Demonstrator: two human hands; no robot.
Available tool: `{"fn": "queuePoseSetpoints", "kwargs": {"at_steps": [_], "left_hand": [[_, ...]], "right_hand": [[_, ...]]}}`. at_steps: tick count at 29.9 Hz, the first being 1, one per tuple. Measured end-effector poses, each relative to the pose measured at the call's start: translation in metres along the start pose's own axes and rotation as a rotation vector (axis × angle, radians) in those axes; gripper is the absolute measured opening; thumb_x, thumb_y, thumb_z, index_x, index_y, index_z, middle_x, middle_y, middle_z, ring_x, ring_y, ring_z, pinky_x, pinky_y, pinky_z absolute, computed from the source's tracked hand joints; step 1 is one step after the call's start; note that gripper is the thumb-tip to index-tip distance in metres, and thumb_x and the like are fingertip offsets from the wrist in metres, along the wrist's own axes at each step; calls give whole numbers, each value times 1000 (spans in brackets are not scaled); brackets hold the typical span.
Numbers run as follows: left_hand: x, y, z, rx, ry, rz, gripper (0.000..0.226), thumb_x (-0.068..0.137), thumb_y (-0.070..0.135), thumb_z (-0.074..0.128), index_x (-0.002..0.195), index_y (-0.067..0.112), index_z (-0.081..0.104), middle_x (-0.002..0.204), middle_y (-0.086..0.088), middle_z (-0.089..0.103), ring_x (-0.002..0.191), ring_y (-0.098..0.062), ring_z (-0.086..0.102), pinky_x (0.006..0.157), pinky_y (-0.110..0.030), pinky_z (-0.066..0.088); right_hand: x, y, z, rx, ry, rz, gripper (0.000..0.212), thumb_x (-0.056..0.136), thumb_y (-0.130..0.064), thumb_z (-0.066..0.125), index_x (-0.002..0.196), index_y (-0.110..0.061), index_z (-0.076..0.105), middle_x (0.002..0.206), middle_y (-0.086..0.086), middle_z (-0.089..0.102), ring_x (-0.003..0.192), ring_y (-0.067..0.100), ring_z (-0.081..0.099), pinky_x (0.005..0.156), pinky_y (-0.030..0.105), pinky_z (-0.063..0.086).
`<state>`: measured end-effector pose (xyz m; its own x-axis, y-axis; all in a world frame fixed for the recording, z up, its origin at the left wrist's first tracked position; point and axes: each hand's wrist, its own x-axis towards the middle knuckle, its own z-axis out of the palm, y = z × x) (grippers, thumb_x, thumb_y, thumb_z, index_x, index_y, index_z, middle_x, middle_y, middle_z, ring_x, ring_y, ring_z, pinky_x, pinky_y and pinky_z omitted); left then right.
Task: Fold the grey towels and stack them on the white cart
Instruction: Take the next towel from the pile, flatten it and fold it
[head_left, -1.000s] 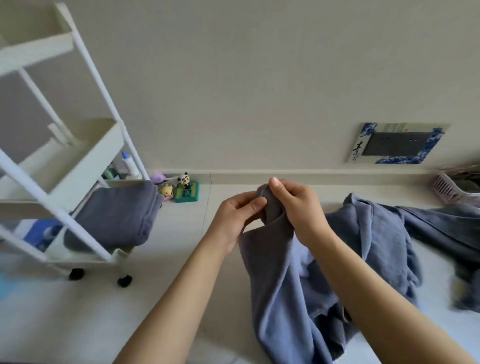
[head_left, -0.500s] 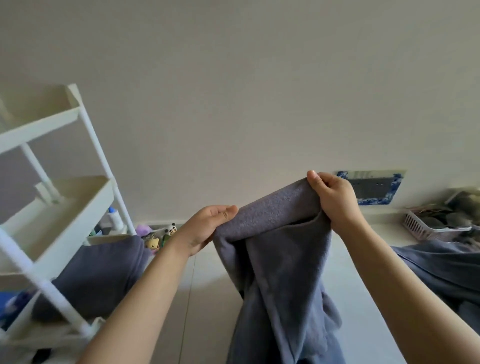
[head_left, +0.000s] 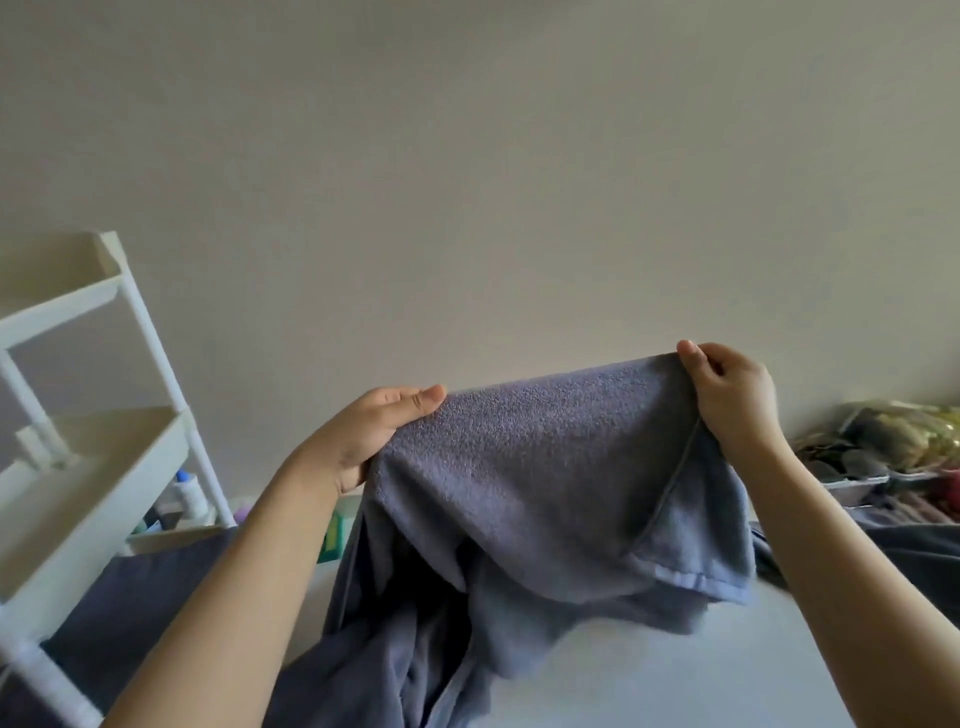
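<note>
Fingers of the left hand and right hand pinch a grey towel stretched unfolded between them, one folded towel already on the white cart leftward, more waiting.

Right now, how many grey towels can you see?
3, possibly more hidden: one held up between both hands, one folded on the white cart's bottom shelf, one lying at right.

Single head-worn view, facing forward toward the wall, close above the raised hands
</note>
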<state>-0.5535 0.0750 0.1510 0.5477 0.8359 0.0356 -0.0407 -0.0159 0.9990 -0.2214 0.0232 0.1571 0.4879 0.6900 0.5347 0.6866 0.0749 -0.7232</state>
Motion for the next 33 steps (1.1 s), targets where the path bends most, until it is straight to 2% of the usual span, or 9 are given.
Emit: {"fn": "queuePoseSetpoints", "kwargs": {"at_steps": [4,7,11,13,16,21,25,30,33], "left_hand": [[4,-17,18,89,70,-38,16,91,25,58,88,14,68,84,-5,72,75,-15,66,68,-21,53],[4,-40,32,72,56,-59,16,91,26,57,87,15,68,83,-3,70,75,-15,65,69,-21,51],[2,-57,55,13,6,-87,26,81,34,62,90,10,67,87,-9,68,79,-18,63,76,-26,50],[2,-63,62,15,-18,-101,38,82,37,63,99,3,67,97,-16,68,88,-23,63,85,-33,48],[0,-68,66,19,-21,-99,41,84,37,63,104,1,67,106,-19,68,95,-27,65,90,-36,48],[-8,-74,53,90,11,-70,31,79,41,62,89,12,71,93,-10,72,89,-18,66,83,-29,50],[-12,-87,44,151,26,-131,27,77,43,65,82,17,71,83,2,69,81,-11,61,79,-28,47],[-9,-95,47,202,46,-142,24,90,29,60,68,21,61,65,14,60,62,-1,53,63,-15,40],[-9,-104,48,185,41,-153,31,88,36,60,83,6,65,78,1,63,74,-11,57,73,-24,42]], "right_hand": [[-14,15,10,-185,-187,-2,43,97,-31,47,59,-11,44,54,5,44,63,26,44,52,32,30],[-35,23,31,-223,-358,-14,36,96,-29,48,70,-6,56,65,7,55,68,27,52,57,34,32],[-73,9,61,142,-655,-6,15,96,-28,48,91,-33,62,89,-8,66,84,13,64,83,29,48],[-91,-5,72,312,-783,-20,20,95,-34,42,102,-34,61,104,-12,66,99,5,62,92,21,45],[-111,-19,85,503,-895,139,35,90,-45,36,102,-28,64,105,-10,67,102,-1,60,96,18,43],[-117,-18,88,516,-835,86,62,87,-63,46,83,-4,67,82,6,66,80,14,60,79,39,47],[-102,-20,77,716,-637,159,72,71,-67,62,67,4,49,71,9,47,69,20,42,63,34,34],[-83,-28,57,913,-540,344,38,82,-40,54,63,-7,56,56,5,62,51,13,58,51,20,49],[-70,-29,43,1013,-427,419,35,83,-42,56,66,-11,54,57,3,60,51,14,57,53,24,49]]}}
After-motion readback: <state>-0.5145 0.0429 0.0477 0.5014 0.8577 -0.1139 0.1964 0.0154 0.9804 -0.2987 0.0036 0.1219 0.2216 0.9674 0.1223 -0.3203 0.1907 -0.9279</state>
